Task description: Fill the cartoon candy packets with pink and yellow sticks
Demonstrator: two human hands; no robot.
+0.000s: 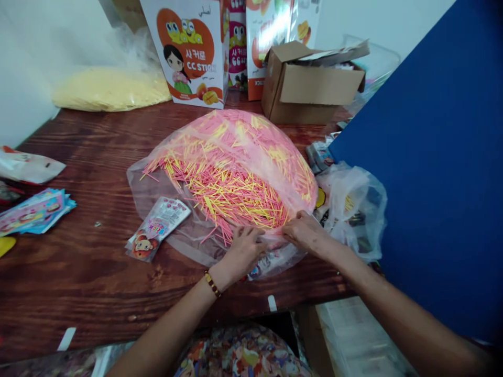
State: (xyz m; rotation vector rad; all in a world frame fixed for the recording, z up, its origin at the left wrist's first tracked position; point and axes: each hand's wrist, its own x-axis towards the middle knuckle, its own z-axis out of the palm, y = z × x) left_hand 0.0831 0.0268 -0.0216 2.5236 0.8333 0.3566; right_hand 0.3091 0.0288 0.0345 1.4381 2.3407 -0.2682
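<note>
A large clear plastic bag (151,191) lies with its mouth spread toward me. Thin pink and yellow sticks (236,193) fill it, and some spill loose at the mouth. At the front edge my left hand (244,251) is closed on the plastic with curled fingers. Just to its right, my right hand (304,230) pinches the bag's film. A small printed sachet (159,228) rests on the spread plastic left of my hands. Under the film below my hands another printed packet (259,268) partly shows.
Printed cartons (192,57) and an open brown cardboard box (314,86) stand at the back. A bag of pale yellow material (112,89) lies back left. Blue packets (37,212) sit at the left, a white plastic bag (359,209) at the right, beside a blue panel (432,173).
</note>
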